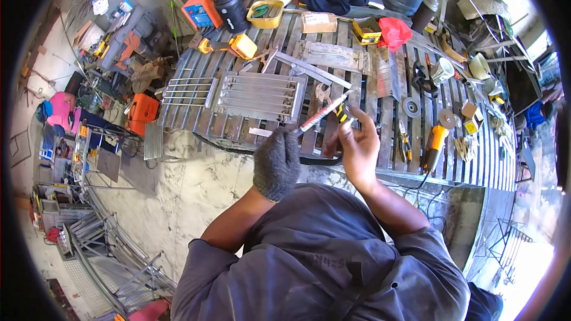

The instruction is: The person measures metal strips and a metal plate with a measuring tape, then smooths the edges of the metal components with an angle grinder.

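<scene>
My left hand [276,165], in a dark grey knitted glove, is closed around one end of a slim red-and-white stick [320,116] that slants up and to the right. My bare right hand [360,145] grips a small yellow-and-black tool [342,113] close beside the stick; its exact kind is too small to tell. Both hands are held above the front edge of the slatted metal workbench [238,132]. Just beyond them lie locking pliers [323,92]. A welded frame with parallel bars [260,96] rests to the left of the hands.
An angle grinder [437,142] and pliers [405,142] lie to the right, near a grinding disc [410,107]. At the back stand an orange welding machine [208,1] and a yellow tub [265,14]. Another person in pink [61,112] is at the far left.
</scene>
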### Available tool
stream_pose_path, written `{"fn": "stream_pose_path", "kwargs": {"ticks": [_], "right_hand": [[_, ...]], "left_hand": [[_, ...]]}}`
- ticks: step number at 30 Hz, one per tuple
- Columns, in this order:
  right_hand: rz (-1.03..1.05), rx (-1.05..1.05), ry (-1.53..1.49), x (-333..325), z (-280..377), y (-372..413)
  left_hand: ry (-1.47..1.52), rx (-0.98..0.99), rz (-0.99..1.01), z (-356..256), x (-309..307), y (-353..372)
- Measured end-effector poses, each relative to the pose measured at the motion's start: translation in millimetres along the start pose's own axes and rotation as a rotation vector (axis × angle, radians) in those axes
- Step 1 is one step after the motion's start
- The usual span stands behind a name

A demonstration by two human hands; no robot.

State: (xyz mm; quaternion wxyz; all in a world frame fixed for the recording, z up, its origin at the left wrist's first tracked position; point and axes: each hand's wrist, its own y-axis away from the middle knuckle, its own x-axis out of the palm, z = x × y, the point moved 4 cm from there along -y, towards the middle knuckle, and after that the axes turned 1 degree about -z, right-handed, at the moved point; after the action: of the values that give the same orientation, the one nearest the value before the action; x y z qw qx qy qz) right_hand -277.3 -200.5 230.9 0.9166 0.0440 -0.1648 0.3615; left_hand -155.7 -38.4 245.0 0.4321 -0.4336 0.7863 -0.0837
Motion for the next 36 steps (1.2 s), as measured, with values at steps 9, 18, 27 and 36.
{"fn": "stream_pose_path", "kwargs": {"ticks": [9,18,27,36], "right_hand": [[0.72,-0.305,1.278,4.2,-99.6,-4.3],[0.303,-0.074,1.659,-73.3,-131.4,-149.2],[0.259,-0.037,1.498,-80.7,-136.7,-152.3],[0.843,0.157,0.827,49.8,-46.3,-20.6]], "left_hand": [[0.015,-0.09,0.411,56.3,18.1,60.1],[-0.09,-0.463,0.568,149.4,-23.0,93.2],[0.123,-0.475,0.503,168.9,-18.6,100.6],[0.526,-0.466,0.475,91.6,-2.2,33.9]]}}
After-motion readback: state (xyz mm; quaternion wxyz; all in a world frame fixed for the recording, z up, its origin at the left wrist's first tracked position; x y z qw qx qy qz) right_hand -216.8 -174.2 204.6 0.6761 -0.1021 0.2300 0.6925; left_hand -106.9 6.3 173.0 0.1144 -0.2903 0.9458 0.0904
